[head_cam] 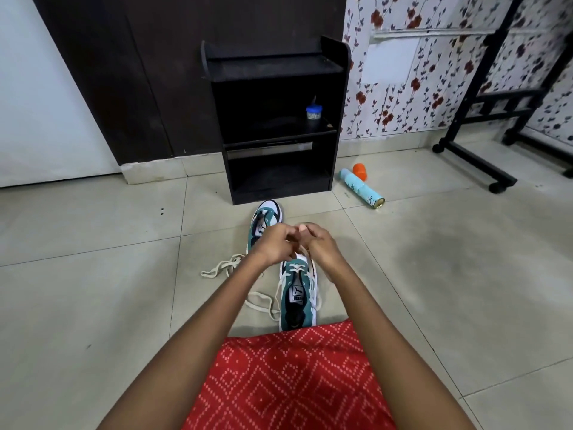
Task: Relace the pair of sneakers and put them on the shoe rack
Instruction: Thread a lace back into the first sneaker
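Two teal and white sneakers lie on the tiled floor. The near sneaker points away from me, with a cream lace threaded through its lowest eyelets and trailing off to the left. My left hand and my right hand meet above its toe, fingers curled and pinching the lace ends. The far sneaker sits just beyond my hands, partly hidden by them. A second loose lace lies on the floor to its left. The black shoe rack stands against the wall behind.
A small blue-lidded jar sits on the rack's middle shelf. A light blue spray can and an orange cap lie on the floor to the right. A black wheeled stand is at far right. My red patterned garment covers my lap.
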